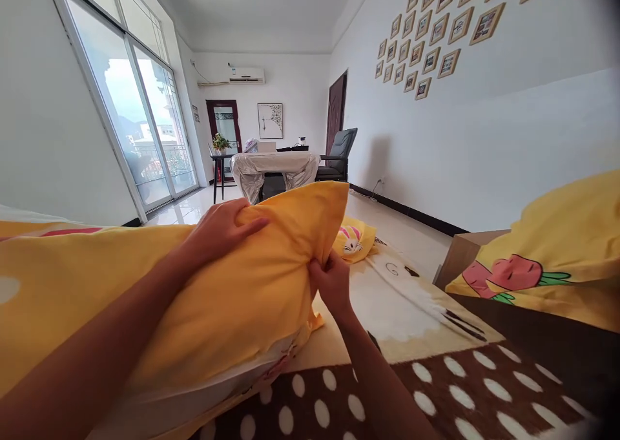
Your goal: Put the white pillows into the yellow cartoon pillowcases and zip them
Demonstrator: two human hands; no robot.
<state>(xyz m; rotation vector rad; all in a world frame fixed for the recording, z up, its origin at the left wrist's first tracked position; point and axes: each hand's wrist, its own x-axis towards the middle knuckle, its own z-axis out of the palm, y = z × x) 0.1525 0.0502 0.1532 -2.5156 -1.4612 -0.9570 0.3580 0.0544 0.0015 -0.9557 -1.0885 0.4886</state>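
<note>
A plump yellow pillow (232, 304) stands tilted before me, one corner pointing up and away. My left hand (225, 227) grips its top edge, the thumb lying across the near side and the other fingers partly hidden beyond the edge. Near the right side, my right hand (333, 282) is closed in a pinch on the yellow fabric, which gathers into creases there. A white area with a pinkish print shows along the pillow's underside. To the left, yellow bedding (97, 259) with a pink stripe and a pale spot lies against the pillow.
A brown rug with white dots (322, 414) and a cream animal figure covers the floor. Another yellow cloth with a rabbit face (356, 241) lies on it. Right, yellow carrot-print fabric (523, 275) drapes over a box (455, 256). Beyond are a covered table (276, 162) and office chair (339, 156).
</note>
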